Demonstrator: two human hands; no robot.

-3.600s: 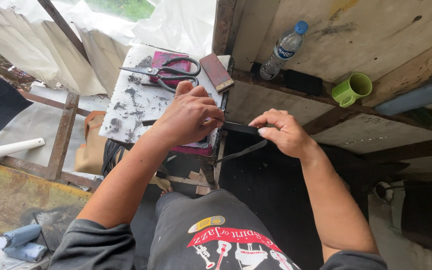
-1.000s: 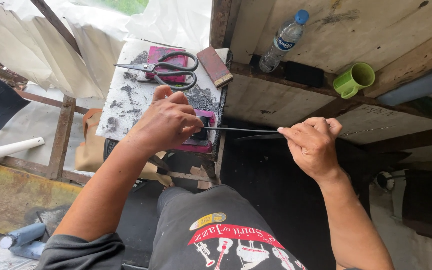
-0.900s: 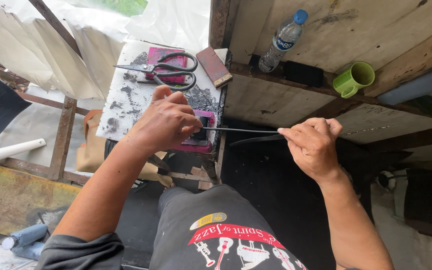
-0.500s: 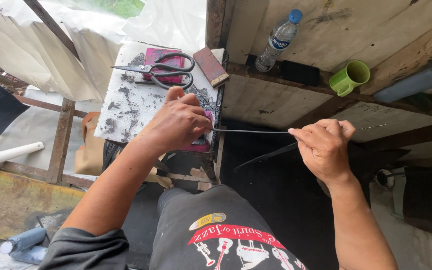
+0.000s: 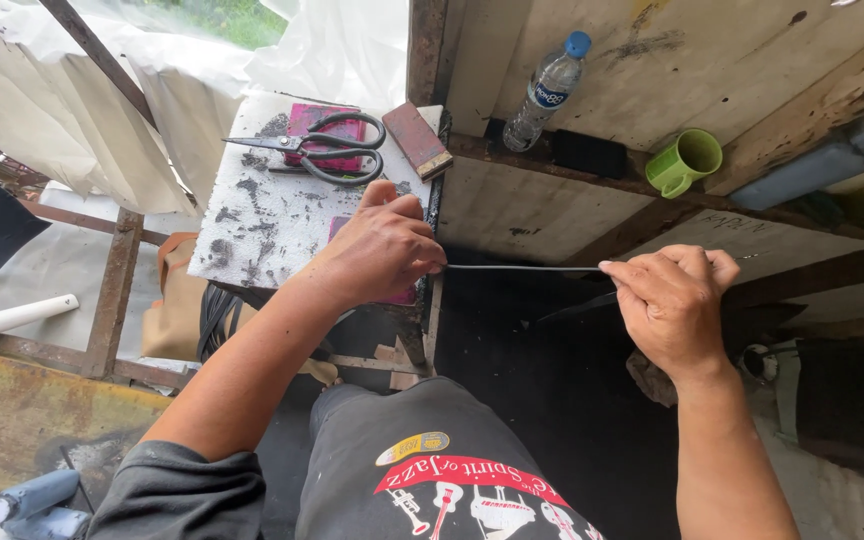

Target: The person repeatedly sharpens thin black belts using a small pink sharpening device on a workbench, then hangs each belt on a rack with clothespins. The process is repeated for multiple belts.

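A thin dark strip (image 5: pixel 522 267) is stretched taut between my two hands. My left hand (image 5: pixel 382 245) pinches one end at the edge of the white stained work board (image 5: pixel 252 215). My right hand (image 5: pixel 672 300) is closed on the other end, out to the right, with a loose dark tail (image 5: pixel 577 308) hanging below it. Large black scissors (image 5: pixel 327 150) lie on a pink pad (image 5: pixel 324 120) at the far side of the board. Part of another pink pad is hidden under my left hand.
A brown block (image 5: pixel 417 140) rests at the board's far right corner. On a wooden ledge stand a clear water bottle (image 5: pixel 547 90), a black flat object (image 5: pixel 587 153) and a green mug (image 5: pixel 685 162). A white pipe (image 5: pixel 7 318) lies left. White sheeting hangs behind.
My right hand has pulled further right, drawing the strip out longer and tighter. My left hand stays at the board's edge.
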